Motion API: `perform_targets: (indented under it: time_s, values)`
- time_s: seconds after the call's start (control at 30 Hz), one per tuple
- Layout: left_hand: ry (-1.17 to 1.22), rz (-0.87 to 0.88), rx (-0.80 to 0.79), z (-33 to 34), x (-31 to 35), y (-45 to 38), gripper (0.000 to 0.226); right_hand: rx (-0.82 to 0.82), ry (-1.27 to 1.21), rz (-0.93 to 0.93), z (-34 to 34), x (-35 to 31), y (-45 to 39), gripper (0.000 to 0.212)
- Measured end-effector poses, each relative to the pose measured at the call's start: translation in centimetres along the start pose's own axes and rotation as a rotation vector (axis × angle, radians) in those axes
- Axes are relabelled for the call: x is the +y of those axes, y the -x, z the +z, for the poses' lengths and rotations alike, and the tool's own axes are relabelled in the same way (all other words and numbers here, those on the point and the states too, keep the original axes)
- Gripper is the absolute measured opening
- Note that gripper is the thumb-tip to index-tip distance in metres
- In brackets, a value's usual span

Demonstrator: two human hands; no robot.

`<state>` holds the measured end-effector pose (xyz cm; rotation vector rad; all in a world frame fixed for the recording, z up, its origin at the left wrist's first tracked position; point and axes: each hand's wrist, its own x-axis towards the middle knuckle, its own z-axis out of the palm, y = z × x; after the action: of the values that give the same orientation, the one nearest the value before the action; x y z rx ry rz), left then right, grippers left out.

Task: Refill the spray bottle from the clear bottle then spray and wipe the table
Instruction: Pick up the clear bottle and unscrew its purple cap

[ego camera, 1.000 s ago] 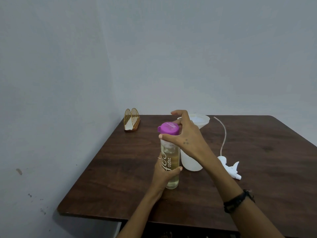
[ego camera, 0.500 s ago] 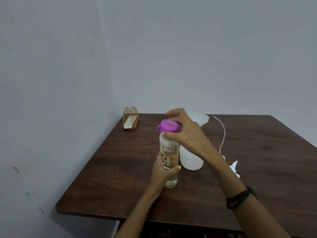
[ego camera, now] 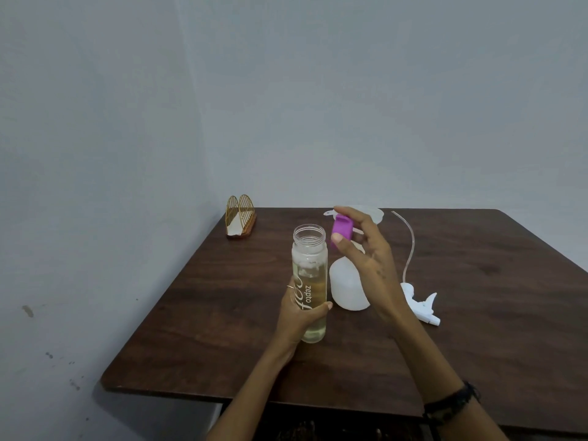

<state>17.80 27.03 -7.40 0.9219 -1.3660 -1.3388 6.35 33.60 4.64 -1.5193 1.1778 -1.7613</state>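
Left hand (ego camera: pixel 297 308) grips the clear bottle (ego camera: pixel 309 283), printed "zepto", upright on the surface (ego camera: pixel 222 297); right hand (ego camera: pixel 366 249) fingers pinch its purple cap (ego camera: pixel 342 226) beside the open mouth, before the white spray bottle (ego camera: pixel 348 288)

**Dark wooden desk and its load**

The dark brown wooden desk (ego camera: pixel 477 329) carries a clear glass bottle of yellowish liquid (ego camera: pixel 310 300), a white translucent plastic spray bottle (ego camera: pixel 346 288) just beside it, a white trigger sprayer head with tube (ego camera: pixel 420 305) lying flat, and a gold wire napkin holder (ego camera: pixel 240 218) at the far left corner.
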Motion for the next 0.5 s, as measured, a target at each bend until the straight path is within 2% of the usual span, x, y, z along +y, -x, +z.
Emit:
perform_targets:
  time_s: [0.23, 0.33, 0.5]
  values:
    - [-0.044, -0.014, 0.007, -0.1, -0.3, -0.1, 0.056, 0.175, 0.016, 0.182, -3.5, 3.7, 4.3, 0.033]
    - [-0.061, -0.017, 0.009, -0.1, -0.4, -0.2, 0.050, 0.179, 0.202, 0.280, -4.8, 6.0, 5.9, 0.030]
    - [-0.067, -0.024, 0.010, -0.2, -0.4, -0.1, 0.047, 0.097, 0.546, 0.349, -6.0, 8.9, 6.8, 0.032]
